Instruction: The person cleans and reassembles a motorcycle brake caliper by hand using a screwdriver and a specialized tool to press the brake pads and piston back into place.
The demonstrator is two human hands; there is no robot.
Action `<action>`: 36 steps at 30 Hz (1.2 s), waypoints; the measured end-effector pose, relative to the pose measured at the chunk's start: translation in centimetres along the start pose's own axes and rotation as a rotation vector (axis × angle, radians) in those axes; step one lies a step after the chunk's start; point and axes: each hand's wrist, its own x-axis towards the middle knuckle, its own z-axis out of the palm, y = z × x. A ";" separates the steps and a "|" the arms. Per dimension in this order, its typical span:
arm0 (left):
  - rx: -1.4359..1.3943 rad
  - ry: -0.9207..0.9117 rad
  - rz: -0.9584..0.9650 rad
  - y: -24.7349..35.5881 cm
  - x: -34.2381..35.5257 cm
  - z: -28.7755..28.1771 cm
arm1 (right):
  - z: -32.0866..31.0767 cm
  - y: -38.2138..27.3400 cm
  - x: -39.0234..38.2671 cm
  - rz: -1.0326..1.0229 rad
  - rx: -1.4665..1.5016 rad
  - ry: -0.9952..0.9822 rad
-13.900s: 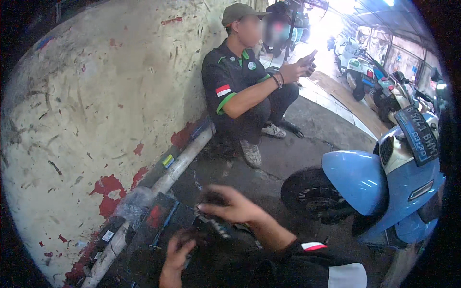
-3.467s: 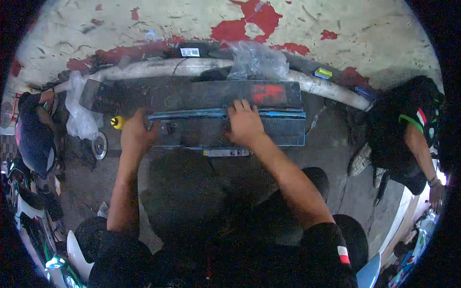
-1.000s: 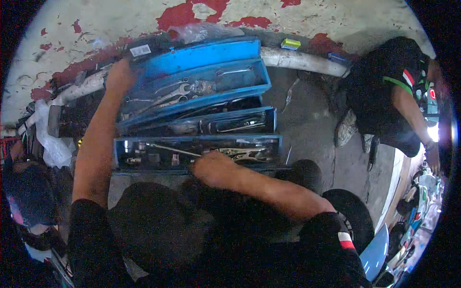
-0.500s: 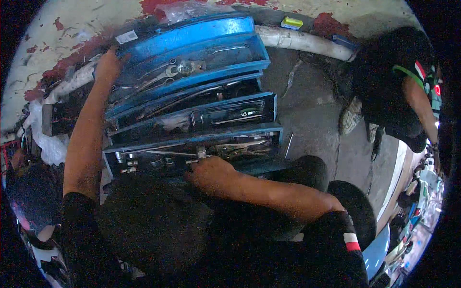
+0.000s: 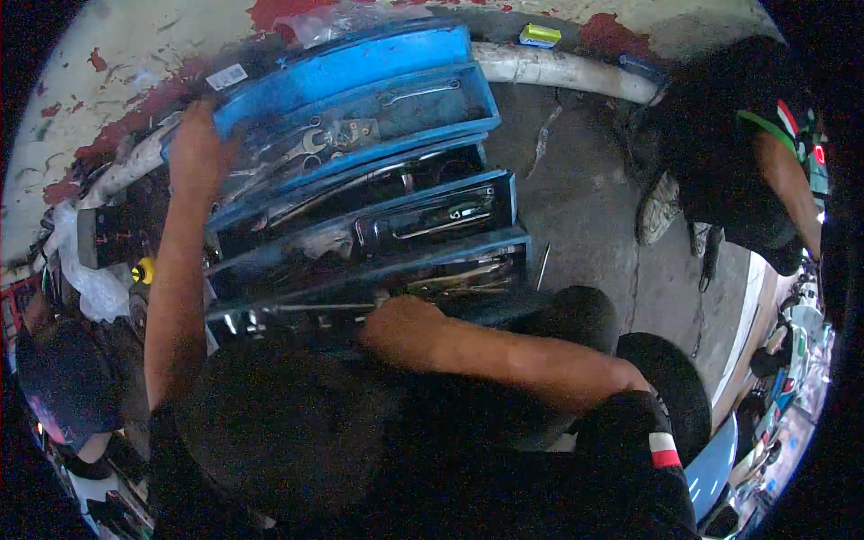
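- Blue toolbox (image 5: 360, 70), trays (image 5: 423, 139) spread, stands on the grey floor (image 5: 585, 202) before a peeling wall (image 5: 171, 49).
- White pipe (image 5: 571, 74) along the wall's foot; co-worker (image 5: 720, 153) to the right.
- Left hand (image 5: 198, 148) at toolbox's far left, right hand (image 5: 405, 331) at its nearest tray (image 5: 504, 245); cannot tell whether either grips.

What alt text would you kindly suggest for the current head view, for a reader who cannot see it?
A person's left hand is at the far left corner of an open, tiered blue toolbox holding wrenches, the right hand at its nearest tray. Beyond, a white pipe runs along a stained wall; another person is at right.
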 end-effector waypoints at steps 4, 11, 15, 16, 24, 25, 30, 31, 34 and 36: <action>-0.286 -0.625 0.174 5.8 -6.5 -4.8 | 1.7 -0.3 0.3 0.227 0.168 -0.062; -0.277 -0.888 0.319 7.2 -15.4 -1.6 | 1.2 0.0 -0.2 -0.026 -0.009 -0.047; -0.193 -0.889 0.225 7.7 -14.9 -2.3 | -2.9 2.0 -2.5 -0.007 0.124 -0.147; -0.198 -0.885 0.238 7.4 -14.4 -2.1 | -3.9 3.5 -3.0 0.141 0.134 -0.045; -0.164 -0.307 -0.071 3.7 -8.7 -8.8 | -5.2 11.1 -4.5 0.695 -0.017 0.326; -0.151 -0.264 -0.182 3.7 -8.6 -9.6 | -5.0 11.5 -4.1 0.712 -0.035 0.268; -0.296 -0.045 -0.168 0.9 -9.3 -8.1 | -2.6 12.7 -1.4 0.693 -0.135 0.432; -0.297 -0.026 -0.169 0.4 -9.8 -7.8 | -2.3 12.3 -0.9 0.706 -0.171 0.505; -0.285 -0.097 -0.238 0.6 -10.6 -8.6 | -2.4 11.6 -0.3 0.630 -0.252 0.476; -0.260 -0.183 -0.307 0.3 -10.9 -9.3 | -2.6 11.4 -0.5 0.636 -0.237 0.448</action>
